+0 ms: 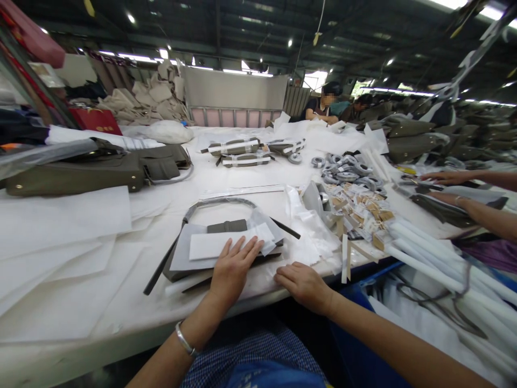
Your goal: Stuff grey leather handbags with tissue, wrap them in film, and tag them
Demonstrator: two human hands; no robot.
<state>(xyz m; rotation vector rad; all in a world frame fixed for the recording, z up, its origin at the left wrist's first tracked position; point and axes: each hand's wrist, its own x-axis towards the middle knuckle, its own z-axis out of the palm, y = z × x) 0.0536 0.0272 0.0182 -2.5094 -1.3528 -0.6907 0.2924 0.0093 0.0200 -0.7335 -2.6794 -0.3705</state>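
Note:
On the white table in front of me lies a dark olive bag point(226, 226), mostly hidden under a grey-white sheet point(180, 249) and a white rectangular pad point(208, 248). Its wrapped handle point(226, 202) arches away from me, and dark straps point(159, 269) stick out at the sides. My left hand point(234, 264) lies open, fingers spread over the pad's right part. To its right, my right hand point(302, 285) rests at the table's front edge, fingers curled and close together. What its fingertips hold, if anything, is hidden.
White sheets point(60, 258) and an olive bag point(81, 170) lie left. Wrapped handles point(238, 153) sit farther back. Grey rolls point(343, 170), tags point(363, 207) and clear plastic point(307, 226) are right. White tubes point(448, 269) jut beyond the edge; another person's hands point(448, 199) work nearby.

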